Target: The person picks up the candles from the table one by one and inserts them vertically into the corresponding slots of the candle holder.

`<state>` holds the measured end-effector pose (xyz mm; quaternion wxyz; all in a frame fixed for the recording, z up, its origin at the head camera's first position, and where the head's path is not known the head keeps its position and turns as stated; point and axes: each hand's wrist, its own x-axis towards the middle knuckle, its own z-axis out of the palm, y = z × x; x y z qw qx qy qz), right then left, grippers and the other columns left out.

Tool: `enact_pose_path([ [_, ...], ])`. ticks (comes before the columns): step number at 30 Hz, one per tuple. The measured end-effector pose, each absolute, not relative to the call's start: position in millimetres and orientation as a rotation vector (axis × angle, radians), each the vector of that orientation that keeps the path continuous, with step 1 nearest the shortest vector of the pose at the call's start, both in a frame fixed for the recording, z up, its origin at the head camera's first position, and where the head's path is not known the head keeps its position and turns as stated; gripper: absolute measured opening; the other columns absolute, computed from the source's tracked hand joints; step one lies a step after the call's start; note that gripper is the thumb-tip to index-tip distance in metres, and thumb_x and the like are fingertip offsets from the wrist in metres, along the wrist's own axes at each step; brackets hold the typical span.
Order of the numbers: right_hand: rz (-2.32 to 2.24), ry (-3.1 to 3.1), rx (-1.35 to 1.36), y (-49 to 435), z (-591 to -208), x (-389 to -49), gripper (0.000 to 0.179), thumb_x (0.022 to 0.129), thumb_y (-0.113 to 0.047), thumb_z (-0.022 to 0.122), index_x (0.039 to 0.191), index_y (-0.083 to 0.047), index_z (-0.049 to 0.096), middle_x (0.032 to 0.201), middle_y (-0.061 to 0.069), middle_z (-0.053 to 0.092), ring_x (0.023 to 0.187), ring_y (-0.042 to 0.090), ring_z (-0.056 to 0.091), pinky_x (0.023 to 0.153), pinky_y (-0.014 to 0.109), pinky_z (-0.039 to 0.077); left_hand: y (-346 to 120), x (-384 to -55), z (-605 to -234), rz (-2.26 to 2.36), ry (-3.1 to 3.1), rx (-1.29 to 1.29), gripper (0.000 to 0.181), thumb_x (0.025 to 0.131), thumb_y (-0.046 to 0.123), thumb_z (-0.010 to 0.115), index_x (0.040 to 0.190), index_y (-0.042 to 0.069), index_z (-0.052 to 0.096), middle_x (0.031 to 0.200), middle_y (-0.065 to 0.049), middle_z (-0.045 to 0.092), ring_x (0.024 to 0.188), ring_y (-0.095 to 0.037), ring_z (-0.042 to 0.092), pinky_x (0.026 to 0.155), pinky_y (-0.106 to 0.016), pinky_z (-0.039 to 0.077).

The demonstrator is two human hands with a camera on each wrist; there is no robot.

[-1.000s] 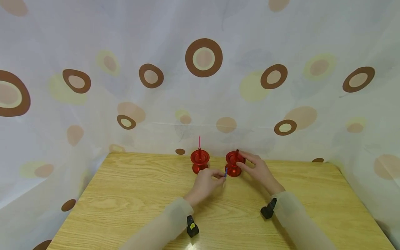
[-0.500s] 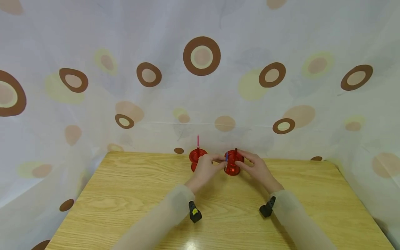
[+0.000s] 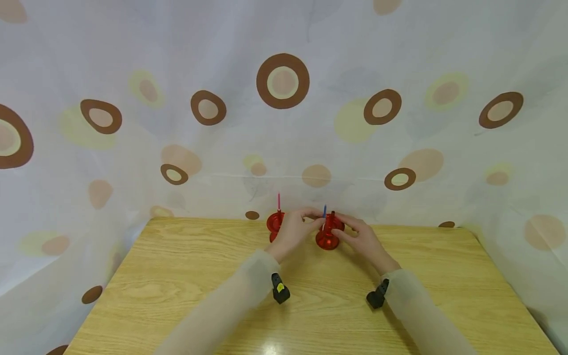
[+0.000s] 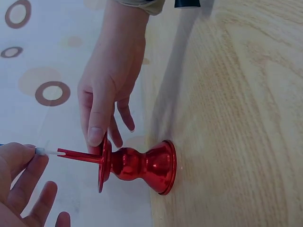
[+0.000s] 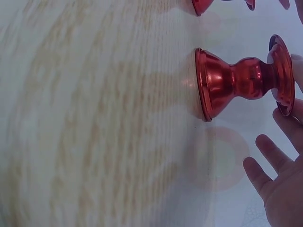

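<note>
My left hand (image 3: 293,231) pinches a thin blue candle (image 3: 325,210) by thumb and fingertips. In the left wrist view its white lower end (image 4: 51,152) is right at the mouth of the upright red tube (image 4: 80,156) on a shiny red candle holder (image 3: 327,241). My right hand (image 3: 363,241) grips that holder by the rim of its dish (image 4: 102,168), thumb on top, other fingers spread below. The holder stands upright on its flared foot (image 5: 213,85). Just left of it stands a matching red candle holder (image 3: 272,226) bearing a pink candle (image 3: 279,201), partly covered by my left hand.
The wooden table (image 3: 186,286) reaches back to a pale curtain (image 3: 230,148) with brown and yellow circles, close behind both holders. A black wrist camera (image 3: 280,290) sits on the left sleeve and another black camera (image 3: 377,296) on the right.
My left hand has risen from in front of the right-hand holder and brought the blue candle up to its tube. The candle now points upward. My right hand stays at the dish.
</note>
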<state>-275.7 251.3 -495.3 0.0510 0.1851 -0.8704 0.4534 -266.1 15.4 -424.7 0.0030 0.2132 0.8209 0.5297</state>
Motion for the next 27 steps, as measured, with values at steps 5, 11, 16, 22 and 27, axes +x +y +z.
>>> enact_pose_path([
  [5,1.362,-2.664,0.542,252,-497,-274,0.054,0.102,-0.028,0.071,0.152,-0.014,0.056,0.155,0.013,0.053,0.142,0.043,0.046,0.109,0.07,0.039,20,-273,-421,1.661,2.59,0.66,0.023,0.101,0.023,0.071,0.115,0.008,0.08,0.114,0.0,0.077,0.118,-0.019,0.064,0.102,-0.044,0.052],
  [11,1.349,-2.663,0.525,253,-497,-274,0.055,0.102,-0.028,0.07,0.153,-0.014,0.055,0.155,0.013,0.053,0.142,0.043,0.046,0.109,0.069,0.039,26,-280,-415,1.691,2.572,0.648,0.022,0.101,0.023,0.071,0.116,0.009,0.08,0.116,0.0,0.077,0.124,-0.019,0.062,0.112,-0.05,0.045],
  [16,1.347,-2.661,0.518,252,-497,-274,0.055,0.102,-0.027,0.07,0.153,-0.013,0.055,0.155,0.013,0.052,0.142,0.042,0.047,0.107,0.067,0.042,29,-285,-413,1.729,2.534,0.657,0.021,0.101,0.02,0.071,0.116,0.008,0.08,0.116,-0.003,0.077,0.126,-0.022,0.062,0.115,-0.052,0.042],
  [22,1.355,-2.661,0.513,250,-497,-273,0.054,0.102,-0.025,0.07,0.153,-0.012,0.055,0.155,0.014,0.053,0.141,0.041,0.048,0.105,0.065,0.044,32,-291,-415,1.766,2.51,0.664,0.025,0.101,0.02,0.071,0.118,0.004,0.078,0.115,-0.003,0.077,0.123,-0.021,0.063,0.115,-0.053,0.041],
  [27,1.36,-2.662,0.491,250,-496,-272,0.055,0.102,-0.026,0.07,0.153,-0.012,0.055,0.155,0.015,0.053,0.14,0.041,0.048,0.104,0.064,0.044,37,-297,-415,1.792,2.512,0.671,0.025,0.1,0.02,0.071,0.119,0.006,0.078,0.115,-0.002,0.077,0.123,-0.018,0.063,0.117,-0.05,0.04],
])
